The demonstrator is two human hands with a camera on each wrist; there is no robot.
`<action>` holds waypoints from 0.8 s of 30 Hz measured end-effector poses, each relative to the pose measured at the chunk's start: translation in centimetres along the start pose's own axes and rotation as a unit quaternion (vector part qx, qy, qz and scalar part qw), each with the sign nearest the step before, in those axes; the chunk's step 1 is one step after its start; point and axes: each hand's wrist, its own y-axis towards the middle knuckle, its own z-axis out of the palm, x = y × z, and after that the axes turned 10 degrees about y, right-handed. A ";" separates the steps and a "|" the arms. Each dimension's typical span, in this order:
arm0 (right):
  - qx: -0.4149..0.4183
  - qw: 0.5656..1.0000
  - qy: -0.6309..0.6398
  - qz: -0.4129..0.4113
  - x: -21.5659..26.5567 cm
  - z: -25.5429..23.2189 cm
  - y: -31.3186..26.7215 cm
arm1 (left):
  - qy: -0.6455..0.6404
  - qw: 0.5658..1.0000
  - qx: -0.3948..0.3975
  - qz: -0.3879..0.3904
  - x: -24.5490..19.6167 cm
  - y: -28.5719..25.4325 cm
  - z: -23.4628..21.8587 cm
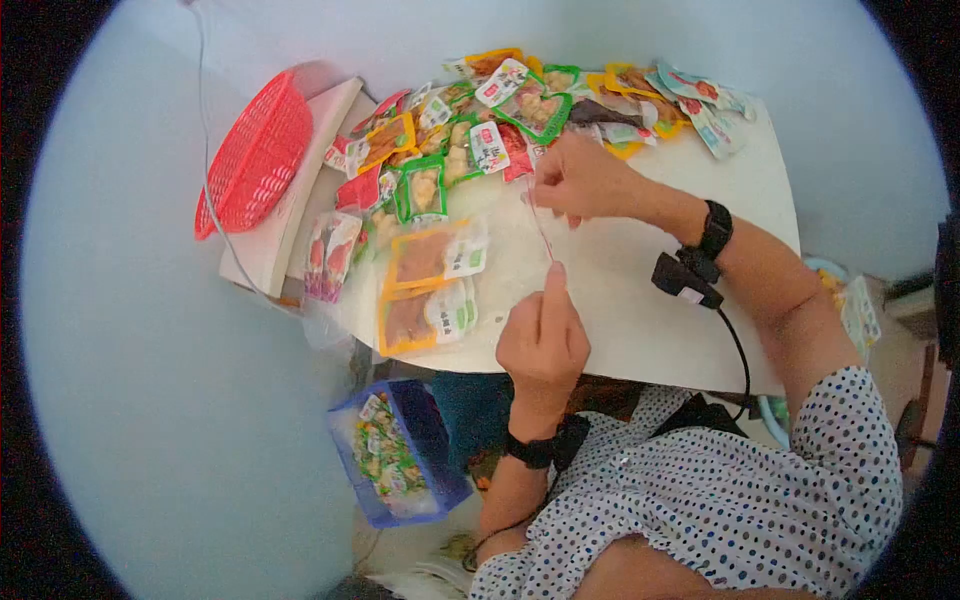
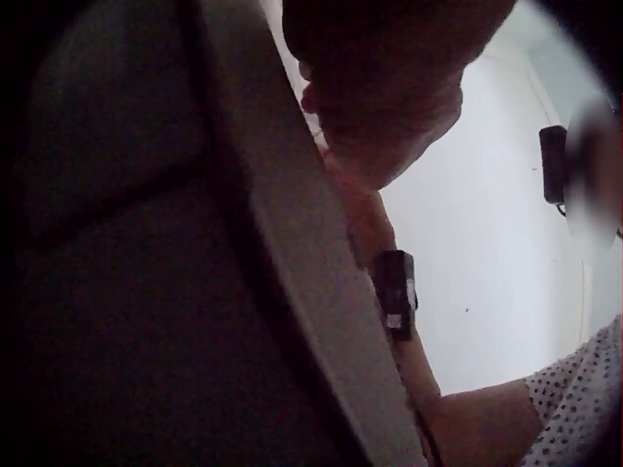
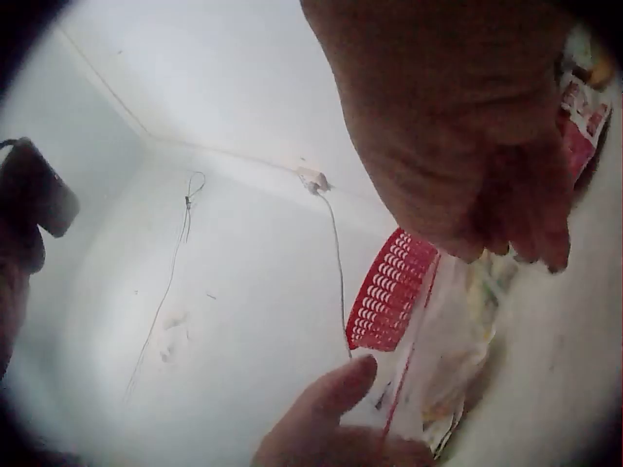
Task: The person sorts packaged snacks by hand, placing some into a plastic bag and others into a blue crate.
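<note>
A clear plastic zip bag (image 1: 518, 228) with a red strip along its mouth is stretched between both hands. My left hand (image 1: 544, 335), near the table's front edge, pinches one end of the strip, thumb pointing along it. At the other end, my right hand (image 1: 592, 182) grips with curled fingers. The red strip (image 3: 414, 336) runs taut between the hands in the right wrist view. Two yellow-edged snack packets (image 1: 425, 258) lie left of the hands, overlapped by the clear plastic. In the left wrist view, the hand's underside is dark and the bag mostly hidden.
A pile of snack packets (image 1: 425, 188) spreads along the table's back. A red plastic basket (image 1: 262, 150) leans by the wall at left, with a white cable (image 1: 206, 130) passing it. Below the table stands a blue bin (image 1: 415, 450) of green packets. The white table (image 1: 660, 335) has a rounded edge.
</note>
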 end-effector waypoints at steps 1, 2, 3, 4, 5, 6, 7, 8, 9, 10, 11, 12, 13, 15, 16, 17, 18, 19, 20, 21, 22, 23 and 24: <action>-0.031 0.997 -0.071 -0.029 0.1 -0.6 0.1 | 0.025 0.999 0.000 0.032 -0.3 -0.1 -0.1; -0.077 0.969 -0.227 -0.064 0.1 -0.9 0.3 | 0.028 0.999 0.020 0.025 -0.7 -0.3 -0.4; -0.104 0.964 -0.222 -0.100 -0.3 -1.1 0.3 | 0.031 0.999 0.039 0.017 -1.1 -0.5 -0.8; -0.130 0.959 -0.216 -0.134 -0.9 -1.0 0.3 | 0.036 0.998 0.059 0.009 -1.3 -0.7 -1.0; -0.155 0.951 -0.210 -0.168 -1.5 -0.8 0.3 | 0.049 0.997 0.050 0.033 -1.2 -0.8 -1.2; -0.144 0.948 -0.192 -0.207 -2.5 -0.4 0.7 | 0.063 0.996 0.040 0.055 -1.0 -0.8 -1.3; -0.133 0.944 -0.174 -0.247 -3.6 0.2 1.4 | 0.077 0.994 0.029 0.078 -0.8 -0.8 -1.4; -0.122 0.937 -0.157 -0.288 -4.5 0.7 1.8 | 0.095 0.991 0.058 0.078 -0.9 -0.8 -1.7; -0.104 0.946 -0.151 -0.266 -4.4 0.9 1.7 | 0.112 0.987 0.085 0.078 -1.1 -0.8 -2.2; -0.085 0.955 -0.146 -0.244 -4.2 1.1 1.5 | 0.130 0.982 0.112 0.078 -1.4 -0.7 -2.7; -0.065 0.963 -0.142 -0.222 -4.0 1.2 1.4 | 0.145 0.978 0.125 0.080 -1.6 -0.6 -3.0; -0.067 0.966 -0.129 -0.213 -3.7 1.1 1.3 | 0.161 0.974 0.140 0.083 -1.7 -0.4 -3.2; -0.069 0.969 -0.117 -0.205 -3.3 1.0 1.2 | 0.176 0.969 0.154 0.084 -1.9 -0.3 -3.5; -0.078 0.968 -0.085 -0.225 -3.4 1.0 1.3 | 0.190 0.958 0.200 0.075 -2.2 -0.1 -4.5; -0.087 0.962 -0.066 -0.251 -3.9 1.2 1.6 | 0.197 0.952 0.224 0.070 -2.2 -0.1 -4.8; -0.095 0.955 -0.047 -0.279 -4.2 1.3 1.8 | 0.202 0.950 0.224 0.075 -2.2 -0.1 -4.9; -0.099 0.958 -0.037 -0.266 -4.0 1.4 1.7 | 0.207 0.949 0.224 0.080 -2.1 -0.2 -5.0; -0.103 0.961 -0.027 -0.254 -3.6 1.3 1.4 | 0.212 0.948 0.223 0.085 -2.1 -0.2 -5.0; -0.107 0.964 -0.019 -0.242 -3.3 1.3 1.3 | 0.211 0.941 0.251 0.083 -2.2 -0.3 -5.0; -0.090 0.971 0.019 -0.221 -3.3 1.2 1.4 | 0.211 0.934 0.278 0.081 -2.2 -0.3 -4.9; -0.073 0.976 0.055 -0.199 -3.4 1.1 1.6 | 0.209 0.926 0.305 0.077 -2.3 -0.4 -4.8; -0.056 0.978 0.091 -0.177 -3.4 1.0 1.8 | 0.211 0.926 0.305 0.076 -2.3 -0.5 -4.7; -0.038 0.983 0.108 -0.143 -3.1 0.8 1.7 | 0.211 0.926 0.305 0.075 -2.3 -0.6 -4.6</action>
